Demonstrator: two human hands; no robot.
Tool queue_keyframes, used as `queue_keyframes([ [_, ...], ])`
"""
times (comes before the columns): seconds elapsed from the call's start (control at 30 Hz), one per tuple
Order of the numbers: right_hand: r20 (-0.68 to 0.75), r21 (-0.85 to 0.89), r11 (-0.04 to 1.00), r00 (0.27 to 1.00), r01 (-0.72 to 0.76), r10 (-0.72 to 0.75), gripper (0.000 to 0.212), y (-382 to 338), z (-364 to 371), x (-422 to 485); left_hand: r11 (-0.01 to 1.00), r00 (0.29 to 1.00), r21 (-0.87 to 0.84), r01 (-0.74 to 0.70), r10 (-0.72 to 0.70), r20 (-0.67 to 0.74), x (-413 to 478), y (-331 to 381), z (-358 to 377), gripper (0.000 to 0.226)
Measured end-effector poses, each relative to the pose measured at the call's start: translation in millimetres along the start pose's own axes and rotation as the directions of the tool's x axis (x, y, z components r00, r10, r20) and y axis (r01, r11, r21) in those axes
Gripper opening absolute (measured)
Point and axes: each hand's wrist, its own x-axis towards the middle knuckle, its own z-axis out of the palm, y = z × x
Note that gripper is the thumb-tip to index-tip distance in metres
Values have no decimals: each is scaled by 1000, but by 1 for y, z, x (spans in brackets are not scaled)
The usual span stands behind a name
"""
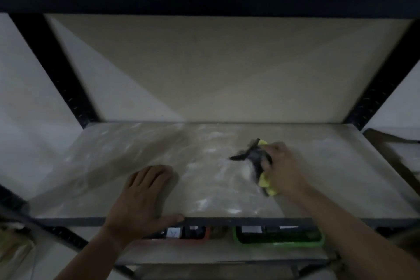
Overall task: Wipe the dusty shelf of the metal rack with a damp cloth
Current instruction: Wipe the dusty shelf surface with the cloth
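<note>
Lower tier: red-rimmed tray (195, 237) and green-rimmed tray (279, 243) sit side by side beneath the front edge. Shelf (102, 166) surface is streaked. Left hand (143, 193) lies flat near the front edge, fingers straight. Right hand (281, 166) grips the bunched yellow-and-grey cloth (254, 157), which is pressed to the shelf right of centre.

Dim storage room: black slotted-steel rack (58, 68) against plain white wall (20, 70), red tray (205, 235) and green tray (279, 244) shelved below.

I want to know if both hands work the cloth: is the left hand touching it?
Apart. The head view shows bare shelf between the left hand and the cloth, which only the right hand grips.
</note>
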Motion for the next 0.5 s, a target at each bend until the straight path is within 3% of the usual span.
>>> queue_keyframes([
  [0.1, -137, -169, 970, 978, -177, 155, 39, 50, -33, 11, 1000, 1000, -23, 21, -21, 4, -1, 0, 2, 96],
  [0.17, -119, -310, 891, 943, -332, 310, 44, 73, -42, 10, 999, 1000, -31, 25, -25, -4, 0, 2, 0, 94],
  [0.23, -99, -375, 849, 927, -372, 363, 46, 67, -34, 4, 1000, 1000, -30, 3, -4, -26, 1, 2, -1, 91],
  [0.37, -143, -289, 933, 973, -214, 179, 35, 5, 6, -7, 1000, 999, -25, -15, 14, -45, 1, 2, -1, 88],
  [0.43, -52, -200, 980, 999, -3, -8, 30, -27, 20, -7, 1000, 999, -18, -2, 1, -34, 0, 2, 0, 89],
  [0.5, 64, -82, 993, 995, 82, -77, 32, -33, 17, 2, 1000, 1000, -14, 10, -11, -17, 0, 2, 0, 92],
])
